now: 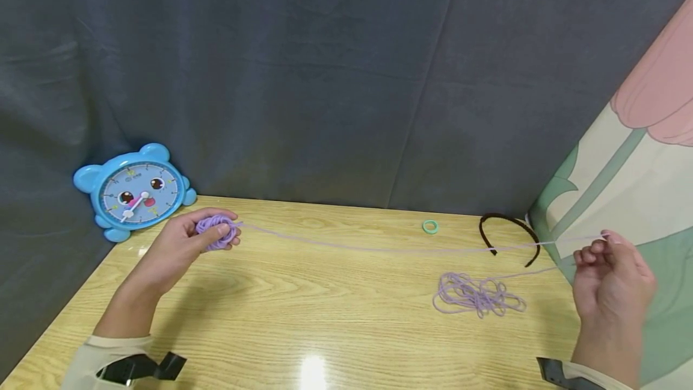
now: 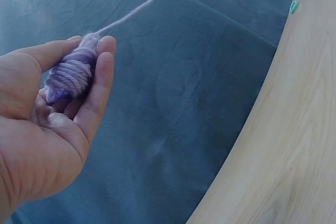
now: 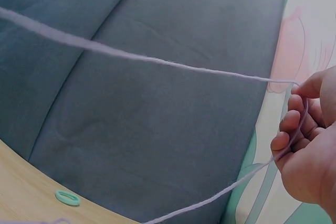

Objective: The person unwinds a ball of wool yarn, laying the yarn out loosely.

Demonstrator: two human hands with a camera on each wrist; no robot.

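A small ball of purple yarn [image 1: 216, 232] sits in my left hand [image 1: 181, 245], held between thumb and fingers above the left part of the table. From it a single yarn strand [image 1: 346, 247] runs across to my right hand [image 1: 614, 281], which pinches it between thumb and index finger at the far right. In the right wrist view the strand passes down over the palm beneath the pinch. It leads on to a loose tangle of purple yarn [image 1: 476, 295] lying on the table. The wound ball [image 2: 71, 74] shows several wraps in the left wrist view.
A blue bear-shaped clock [image 1: 142, 192] stands at the back left of the wooden table [image 1: 303, 312]. A green ring [image 1: 430, 227] and a black headband [image 1: 509, 217] lie at the back right. Behind hangs a dark curtain [image 1: 325, 89]; a flower-patterned panel [image 1: 622, 179] borders the right.
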